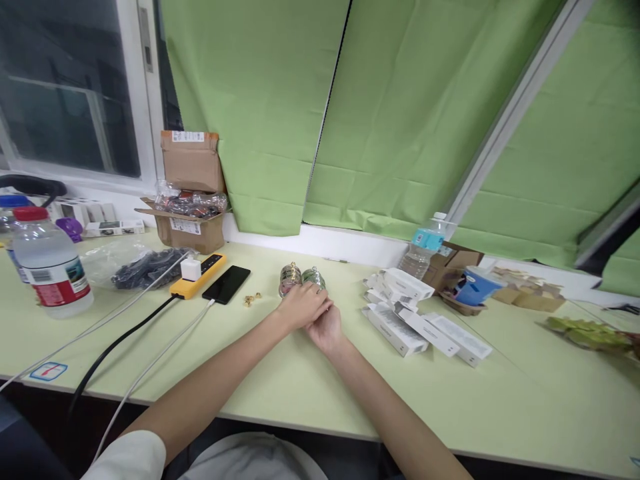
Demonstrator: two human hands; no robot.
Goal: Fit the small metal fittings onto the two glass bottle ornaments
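Observation:
Both my hands meet at the middle of the pale green table. My left hand lies over my right hand, fingers curled together; what they pinch is hidden. Just beyond the fingertips stand two small round ornate jars, side by side. A few small gold-coloured pieces lie on the table to the left of the hands. A black phone lies flat further left.
Several white boxes lie scattered right of the hands, with a water bottle and a blue cup behind. At left are a yellow power strip, cables, an open cardboard box and a large bottle.

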